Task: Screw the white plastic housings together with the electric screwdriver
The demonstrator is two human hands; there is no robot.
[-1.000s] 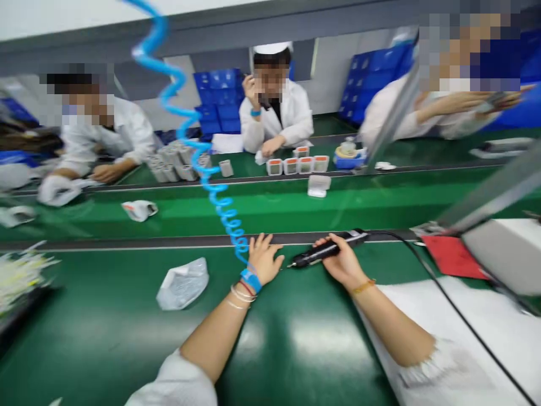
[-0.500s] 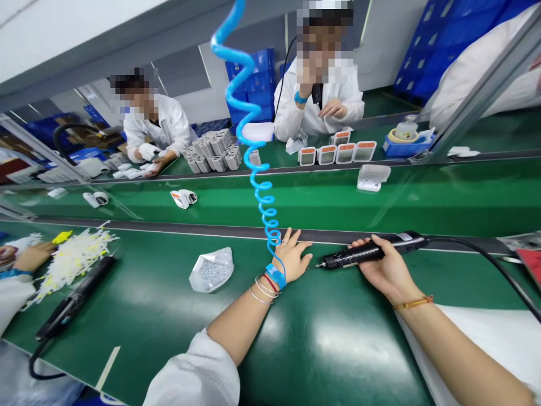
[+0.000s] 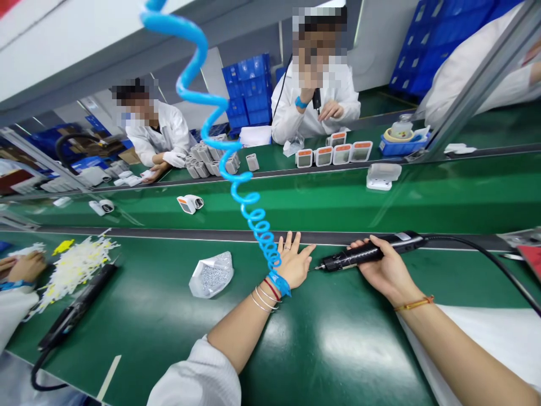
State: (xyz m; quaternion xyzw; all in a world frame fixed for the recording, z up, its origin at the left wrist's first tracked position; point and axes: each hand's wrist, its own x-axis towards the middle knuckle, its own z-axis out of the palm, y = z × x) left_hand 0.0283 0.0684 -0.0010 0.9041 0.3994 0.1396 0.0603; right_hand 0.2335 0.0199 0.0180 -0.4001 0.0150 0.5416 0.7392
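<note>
My left hand (image 3: 293, 266) rests on the green tabletop (image 3: 279, 361) with its fingers spread, close to the belt edge. A blue wrist strap (image 3: 279, 282) joins it to a coiled blue cord (image 3: 253, 211). In my right hand (image 3: 386, 270) is a black electric screwdriver (image 3: 363, 254), lying nearly level. Its bit points left, a short way from my left fingers. A clear plastic bag of small screws (image 3: 211, 274) lies open to the left of my left hand.
A green conveyor (image 3: 287, 206) runs behind the table, carrying white devices (image 3: 190, 203) and a white housing (image 3: 382, 176). At left lie a pile of white strips (image 3: 78, 270), another screwdriver (image 3: 78, 304) and a co-worker's hand (image 3: 27, 268). Several co-workers sit around. White paper (image 3: 486, 338) lies right.
My left hand's fingers have shifted slightly and the coiled cord has swung left at the top. The devices on the belt have moved right. The screwdriver stays almost still.
</note>
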